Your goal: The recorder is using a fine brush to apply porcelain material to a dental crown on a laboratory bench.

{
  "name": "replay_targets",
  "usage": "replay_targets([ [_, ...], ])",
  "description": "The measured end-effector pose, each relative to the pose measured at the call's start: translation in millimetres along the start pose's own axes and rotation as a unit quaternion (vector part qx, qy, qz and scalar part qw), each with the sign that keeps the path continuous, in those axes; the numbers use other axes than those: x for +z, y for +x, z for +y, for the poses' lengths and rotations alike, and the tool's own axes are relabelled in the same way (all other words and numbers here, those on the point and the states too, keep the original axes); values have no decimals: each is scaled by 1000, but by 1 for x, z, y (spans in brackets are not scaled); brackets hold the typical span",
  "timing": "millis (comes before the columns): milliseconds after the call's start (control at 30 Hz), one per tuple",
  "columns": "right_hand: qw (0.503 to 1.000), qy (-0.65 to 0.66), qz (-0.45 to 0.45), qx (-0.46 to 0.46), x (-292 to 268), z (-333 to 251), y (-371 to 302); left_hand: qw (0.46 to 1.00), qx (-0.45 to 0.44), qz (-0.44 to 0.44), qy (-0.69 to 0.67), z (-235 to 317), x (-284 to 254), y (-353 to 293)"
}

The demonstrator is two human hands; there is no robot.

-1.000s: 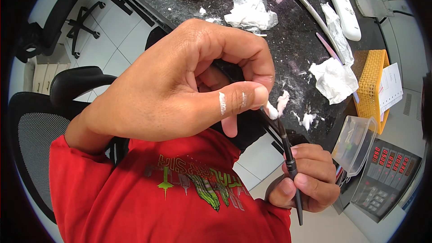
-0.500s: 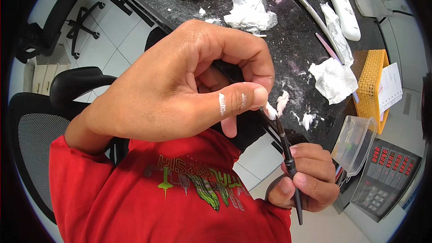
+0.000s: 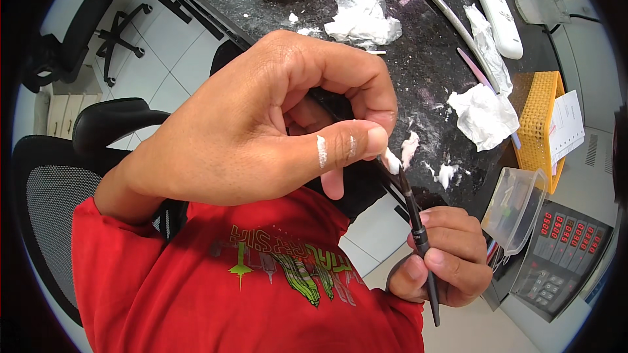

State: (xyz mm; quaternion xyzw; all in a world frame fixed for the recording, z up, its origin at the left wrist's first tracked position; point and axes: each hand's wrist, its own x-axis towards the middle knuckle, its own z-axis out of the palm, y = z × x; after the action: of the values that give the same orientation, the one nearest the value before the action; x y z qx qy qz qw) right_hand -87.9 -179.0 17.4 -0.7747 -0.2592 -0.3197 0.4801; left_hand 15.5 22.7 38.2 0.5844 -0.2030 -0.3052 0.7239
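Note:
My left hand (image 3: 275, 117) is closed in the middle of the view, thumb and forefinger pinching a small white piece (image 3: 391, 161) whose far part their tips hide. Two streaks of white paste mark the thumb. From the right, my right hand (image 3: 454, 258) grips a slim dark brush (image 3: 418, 229) by its handle, thumb on one side and fingers on the other. The brush slants upward and its tip meets the lower end of the white piece. Behind them on the black speckled worktop (image 3: 294, 0) lie a pinkish-white dab (image 3: 410, 149) and a smeared white clump (image 3: 447, 174).
Crumpled white tissues (image 3: 484, 116) lie on the worktop, near a purple stick and a grey tube. A yellow woven basket (image 3: 546, 127) with papers and a clear plastic box (image 3: 513, 212) stand at right, by a keypad panel (image 3: 556, 258). Office chairs (image 3: 52, 202) are at left.

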Motion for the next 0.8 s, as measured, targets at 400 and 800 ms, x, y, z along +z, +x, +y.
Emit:
replay_targets([
  [400,966,-96,151,187,-32,-14,-13,999,-5,43,-12,0,12,-1],
  [800,958,-85,133,241,-32,-13,-13,988,59,124,69,-15,25,-6],
])
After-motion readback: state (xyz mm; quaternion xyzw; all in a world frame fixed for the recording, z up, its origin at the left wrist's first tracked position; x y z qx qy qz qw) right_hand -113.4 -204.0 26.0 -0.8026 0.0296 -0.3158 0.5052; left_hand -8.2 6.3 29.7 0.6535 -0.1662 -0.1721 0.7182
